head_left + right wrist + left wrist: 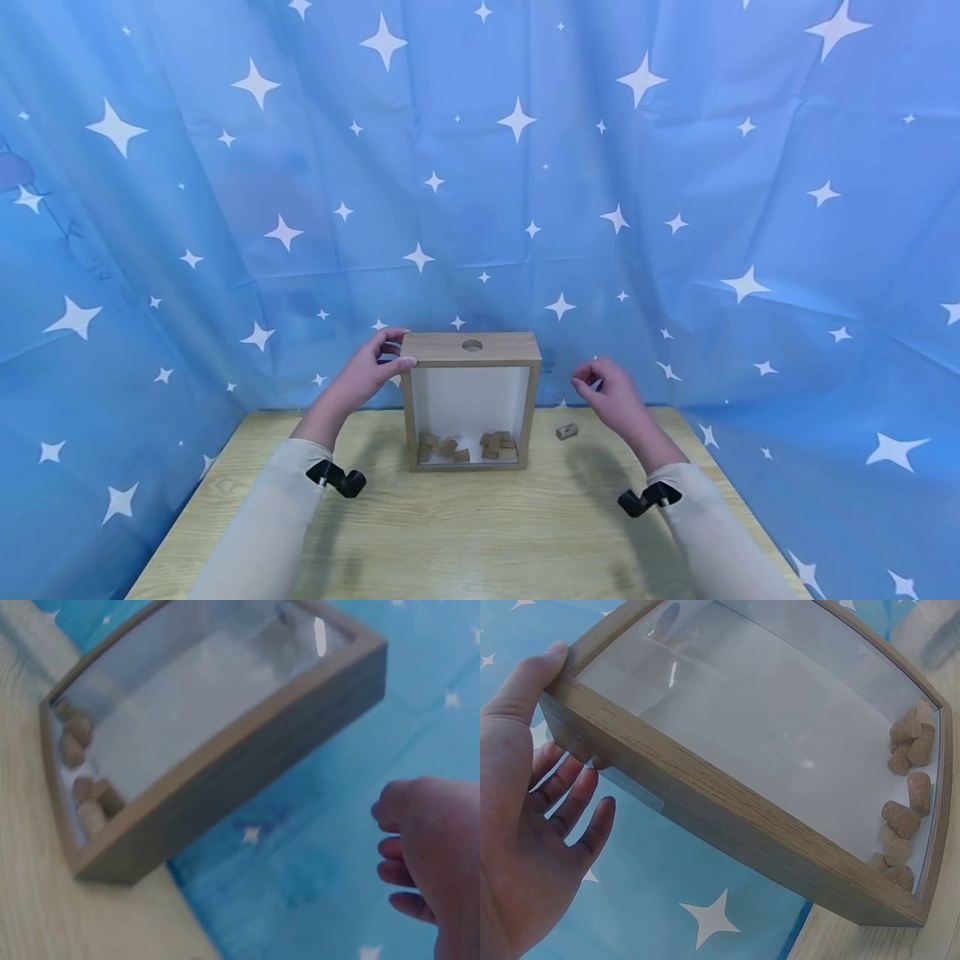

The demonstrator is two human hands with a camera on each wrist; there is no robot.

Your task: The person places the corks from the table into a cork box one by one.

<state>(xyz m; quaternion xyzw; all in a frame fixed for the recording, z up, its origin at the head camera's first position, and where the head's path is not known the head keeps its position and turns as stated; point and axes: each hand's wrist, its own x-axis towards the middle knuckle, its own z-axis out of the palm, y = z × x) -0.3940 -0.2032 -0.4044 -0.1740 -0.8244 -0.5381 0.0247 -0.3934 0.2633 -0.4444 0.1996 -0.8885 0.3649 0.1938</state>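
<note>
A wooden shadow box (471,350) with a clear front and a round hole in its top stands upright on the table. Several corks (900,819) lie along the bottom inside it. My left hand (362,379) holds the box's upper left corner, thumb on the front edge and the other fingers around the side and back. To the right of the box, my right hand (613,398) is raised with loosely curled fingers, touching nothing that I can see. Below it, a single cork (567,431) lies on the table outside the box.
The pale wooden table (465,533) extends in front of the box. Behind and at both sides hangs a blue curtain (480,208) with white stars, close to the table's back edge.
</note>
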